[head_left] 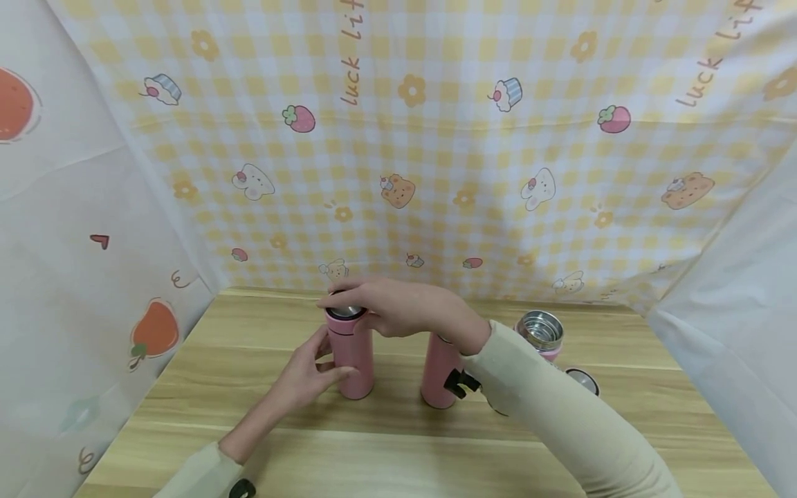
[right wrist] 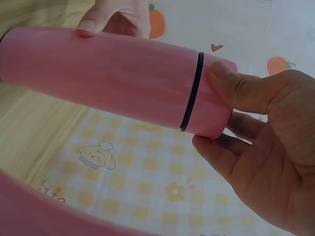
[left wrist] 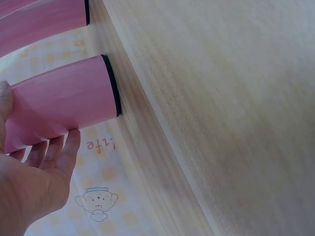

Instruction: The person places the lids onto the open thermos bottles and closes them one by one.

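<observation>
A pink thermos (head_left: 356, 360) stands upright on the wooden table, left of the middle. My left hand (head_left: 304, 377) holds its body low down, thumb across the front and fingers round the far side. From above, my right hand (head_left: 398, 304) grips the pink lid (right wrist: 216, 105), with the thumb on one side and fingers on the other. A black ring (right wrist: 193, 91) shows where lid and body meet. The lid sits on the thermos, its silvery top partly covered by the right hand.
A second pink thermos (head_left: 438, 377) stands to the right, its top hidden behind my right wrist. Beyond my right sleeve is an uncapped pink thermos with a steel mouth (head_left: 540, 329). A loose lid (head_left: 583, 379) lies beside it. Patterned cloth (head_left: 436, 173) hangs behind the table.
</observation>
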A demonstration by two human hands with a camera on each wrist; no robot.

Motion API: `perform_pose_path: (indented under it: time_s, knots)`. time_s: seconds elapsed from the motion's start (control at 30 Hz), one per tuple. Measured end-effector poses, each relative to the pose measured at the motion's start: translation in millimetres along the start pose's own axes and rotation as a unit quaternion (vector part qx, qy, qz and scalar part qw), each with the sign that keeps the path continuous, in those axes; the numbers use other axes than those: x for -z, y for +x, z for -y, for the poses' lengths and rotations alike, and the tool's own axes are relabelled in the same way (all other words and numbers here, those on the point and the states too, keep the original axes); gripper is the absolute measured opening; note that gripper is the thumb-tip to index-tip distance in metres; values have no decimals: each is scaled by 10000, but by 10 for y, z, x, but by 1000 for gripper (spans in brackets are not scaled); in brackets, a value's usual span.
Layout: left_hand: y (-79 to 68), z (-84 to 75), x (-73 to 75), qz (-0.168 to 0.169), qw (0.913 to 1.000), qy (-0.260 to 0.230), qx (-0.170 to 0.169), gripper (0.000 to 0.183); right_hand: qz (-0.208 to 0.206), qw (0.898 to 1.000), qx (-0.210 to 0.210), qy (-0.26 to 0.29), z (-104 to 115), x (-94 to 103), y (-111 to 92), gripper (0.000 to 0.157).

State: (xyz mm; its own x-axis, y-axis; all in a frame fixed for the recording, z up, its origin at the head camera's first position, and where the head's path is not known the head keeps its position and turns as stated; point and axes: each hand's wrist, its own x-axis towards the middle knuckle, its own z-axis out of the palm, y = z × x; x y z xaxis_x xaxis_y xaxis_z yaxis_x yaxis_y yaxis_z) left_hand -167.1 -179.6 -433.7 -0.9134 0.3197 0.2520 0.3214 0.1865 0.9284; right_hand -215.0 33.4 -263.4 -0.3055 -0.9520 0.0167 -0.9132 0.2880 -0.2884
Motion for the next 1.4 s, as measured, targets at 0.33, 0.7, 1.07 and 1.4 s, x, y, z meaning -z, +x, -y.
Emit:
perform_pose_path:
  time_s: [0.33, 0.7, 1.07, 1.4]
  knots:
    - [-5, -8, 1, -77, 9999, 67, 46, 74, -148, 9993, -9, -357, 41, -4, 17, 52]
    - [-19, -8, 5, -90, 10000, -33, 26, 74, -334, 9974, -303, -569, 82, -25, 42, 51]
    - [-10, -6, 6, -60, 9999, -70, 48, 76, -692, 9926, -565, -825, 139, -68, 52, 41]
    - [-8, -17, -2, -100, 9999, 52, 59, 73, -534, 9812, -1249, -1371, 246, -67, 72, 46]
